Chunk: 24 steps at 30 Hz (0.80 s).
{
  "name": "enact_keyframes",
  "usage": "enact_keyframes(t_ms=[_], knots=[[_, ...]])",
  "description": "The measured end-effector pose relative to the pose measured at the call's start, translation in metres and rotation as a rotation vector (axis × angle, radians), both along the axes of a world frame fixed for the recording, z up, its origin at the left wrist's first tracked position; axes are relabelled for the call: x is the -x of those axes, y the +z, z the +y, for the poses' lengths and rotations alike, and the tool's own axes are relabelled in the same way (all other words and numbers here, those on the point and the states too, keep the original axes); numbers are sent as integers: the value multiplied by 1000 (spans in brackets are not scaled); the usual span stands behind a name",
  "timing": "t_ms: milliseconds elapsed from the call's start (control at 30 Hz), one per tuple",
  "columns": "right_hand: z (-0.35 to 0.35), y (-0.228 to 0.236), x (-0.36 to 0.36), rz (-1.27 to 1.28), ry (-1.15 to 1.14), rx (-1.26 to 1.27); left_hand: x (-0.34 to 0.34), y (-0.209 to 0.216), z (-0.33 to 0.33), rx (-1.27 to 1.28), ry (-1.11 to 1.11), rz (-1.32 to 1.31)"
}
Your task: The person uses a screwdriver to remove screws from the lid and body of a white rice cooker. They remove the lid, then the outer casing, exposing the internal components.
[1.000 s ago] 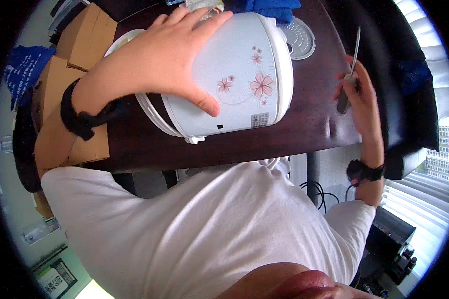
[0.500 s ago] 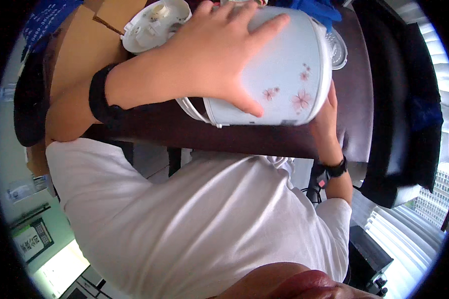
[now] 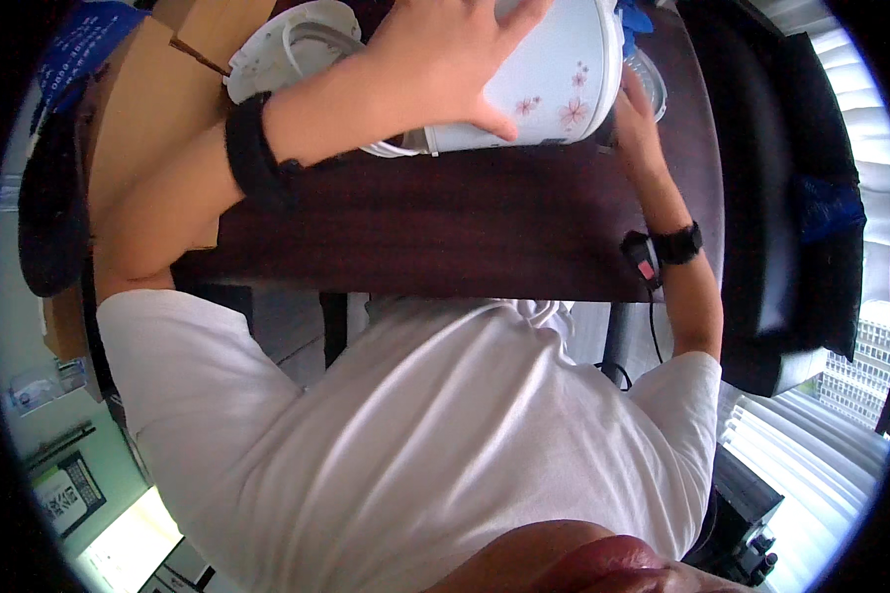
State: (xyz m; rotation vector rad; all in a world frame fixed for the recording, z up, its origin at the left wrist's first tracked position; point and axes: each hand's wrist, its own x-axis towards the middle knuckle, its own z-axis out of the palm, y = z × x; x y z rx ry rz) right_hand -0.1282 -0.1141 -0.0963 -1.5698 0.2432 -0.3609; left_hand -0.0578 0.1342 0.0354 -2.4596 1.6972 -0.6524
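A pale rice cooker body (image 3: 554, 74) with pink flowers lies on its side at the top of the view, partly cut off by the frame edge. Its white carrying handle (image 3: 391, 150) hangs at the left end. Across the curved side spreads my left hand (image 3: 430, 64), thumb toward me and fingers wide around it. My right hand (image 3: 639, 128) is against the right end, its fingers partly hidden there. Left of the cooker rests a white rounded plastic part (image 3: 257, 64), like a lid. A round ribbed disc (image 3: 651, 84) lies beyond my right hand.
An open cardboard box (image 3: 153, 119) stands on the left. The dark table (image 3: 415, 237) has its near edge against my body. A small black device (image 3: 641, 259) with a cable hangs by my right wrist. Blue material (image 3: 636, 18) is behind the cooker; black padded furniture (image 3: 781, 148) stands right.
The cooker has moved away from me and slightly left, with both hands on it. More of the table's near part now shows.
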Motion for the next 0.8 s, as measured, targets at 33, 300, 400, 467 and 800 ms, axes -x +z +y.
enact_keyframes(t_ms=[33, 300, 400, 467, 800], knots=[[-5, 9, 15, 58, 10, 40, -3, 0, -4, 51, -15, -101], [23, 21, 108, -112, 59, 264, 10, -5, -4, -26, 88, -28], [32, 23, 122, 25, 25, 198, 13, -8, -3, 9, 102, -89], [40, 22, 129, 30, 63, 203, 14, -10, -2, 25, 110, -83], [52, 47, 156, 226, 156, 135, 19, 17, -14, -115, 169, -73]])
